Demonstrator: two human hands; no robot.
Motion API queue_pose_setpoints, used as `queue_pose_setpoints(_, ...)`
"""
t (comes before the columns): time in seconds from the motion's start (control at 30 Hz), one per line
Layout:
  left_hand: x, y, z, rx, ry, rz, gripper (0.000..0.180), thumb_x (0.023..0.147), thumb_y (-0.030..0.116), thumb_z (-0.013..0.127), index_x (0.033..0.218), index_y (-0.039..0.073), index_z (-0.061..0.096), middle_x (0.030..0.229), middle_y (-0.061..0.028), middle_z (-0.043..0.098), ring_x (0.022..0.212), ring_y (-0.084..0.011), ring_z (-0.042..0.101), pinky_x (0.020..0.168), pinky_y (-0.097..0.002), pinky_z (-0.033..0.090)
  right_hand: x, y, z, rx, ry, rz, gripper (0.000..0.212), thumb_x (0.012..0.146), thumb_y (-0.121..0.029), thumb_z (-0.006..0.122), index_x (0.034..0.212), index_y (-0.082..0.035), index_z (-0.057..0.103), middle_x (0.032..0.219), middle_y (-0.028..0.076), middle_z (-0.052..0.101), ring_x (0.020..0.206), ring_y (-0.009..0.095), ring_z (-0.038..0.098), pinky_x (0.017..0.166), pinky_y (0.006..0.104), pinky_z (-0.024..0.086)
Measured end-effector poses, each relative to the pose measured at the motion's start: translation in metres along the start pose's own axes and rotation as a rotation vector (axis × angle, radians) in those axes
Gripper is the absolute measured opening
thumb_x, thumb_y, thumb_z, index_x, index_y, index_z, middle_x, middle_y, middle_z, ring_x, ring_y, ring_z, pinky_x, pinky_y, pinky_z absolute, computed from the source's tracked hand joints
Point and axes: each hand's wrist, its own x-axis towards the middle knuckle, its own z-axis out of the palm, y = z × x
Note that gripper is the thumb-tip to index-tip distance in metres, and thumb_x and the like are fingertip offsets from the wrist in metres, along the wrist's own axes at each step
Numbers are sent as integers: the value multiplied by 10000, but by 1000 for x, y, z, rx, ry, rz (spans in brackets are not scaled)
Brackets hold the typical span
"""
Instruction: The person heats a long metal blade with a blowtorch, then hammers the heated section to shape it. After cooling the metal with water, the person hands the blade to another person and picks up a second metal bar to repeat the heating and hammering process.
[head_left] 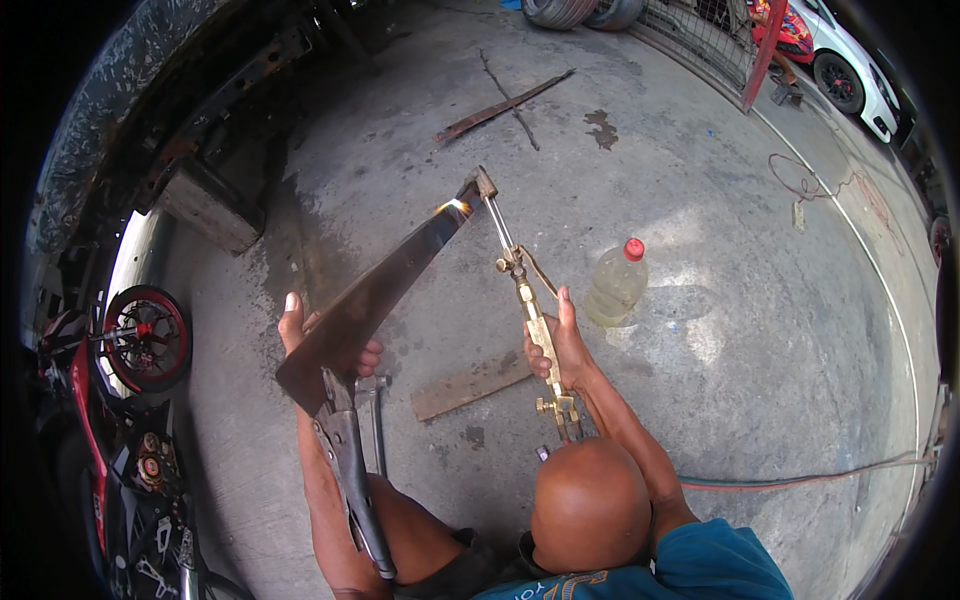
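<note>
My left hand [292,325] cradles a long, tapering steel plate [375,290] from behind, thumb at its left edge and fingertips at its right. Locking pliers [345,450] are clamped on the plate's near, wide end, their handles running back along my left forearm. In my right hand [565,345] is a brass cutting torch [540,340], the fingers wrapped round its body and the thumb pointing up. The torch's angled head [482,182] is close to the plate's far narrow end, where a bright yellow-white glow [456,207] shows.
A red-capped bottle [617,285] of pale liquid stands right of the torch. Beneath lie a wooden board [470,390] and a T-shaped metal tool [376,415]. Crossed strips [508,104] lie ahead. Hoses [800,480] run right; a red motorcycle [140,420] stands left.
</note>
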Motion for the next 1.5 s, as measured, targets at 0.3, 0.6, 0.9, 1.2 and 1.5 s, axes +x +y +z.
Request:
queue_pose_setpoints(0.3, -2, 4, 3, -6, 19, 7, 1010, 918, 823, 310, 1166, -105, 620, 682, -203, 647, 508, -230, 615, 484, -314, 526, -5, 2, -2, 13, 12, 31, 942, 832, -975, 138, 904, -111, 507, 569, -15, 419, 403, 97, 359, 385, 262, 316)
queue_pose_setpoints(0.6, 4, 3, 1, -34, 7, -27, 980, 914, 817, 308, 1139, -82, 629, 683, -198, 643, 505, -230, 610, 476, -313, 514, -17, 5, -5, 15, 37, 57, 926, 835, -971, 140, 882, -113, 486, 578, -17, 413, 424, 92, 350, 399, 265, 314)
queue_pose_setpoints(0.9, 4, 3, -1, 10, -14, 3, 997, 915, 820, 295, 1155, -84, 641, 691, -187, 659, 521, -221, 635, 483, -315, 539, -25, 2, -1, -8, 53, 53, 922, 829, -977, 148, 884, -122, 488, 581, -30, 415, 420, 78, 354, 390, 250, 323)
queue_pose_setpoints(1.2, -2, 3, 6, 13, 6, -3, 972, 932, 798, 309, 1160, -87, 641, 691, -186, 661, 525, -215, 639, 486, -306, 538, -19, 1, -2, -20, 27, 33, 955, 806, -996, 155, 902, -118, 518, 586, -19, 430, 416, 87, 361, 387, 257, 322)
queue_pose_setpoints(1.5, -1, 4, 4, 26, -1, 13, 987, 926, 808, 312, 1153, -95, 639, 692, -188, 663, 527, -217, 640, 493, -305, 540, -26, 3, -3, -12, 44, 59, 927, 817, -986, 154, 859, -123, 489, 579, -27, 419, 414, 82, 354, 386, 253, 323)
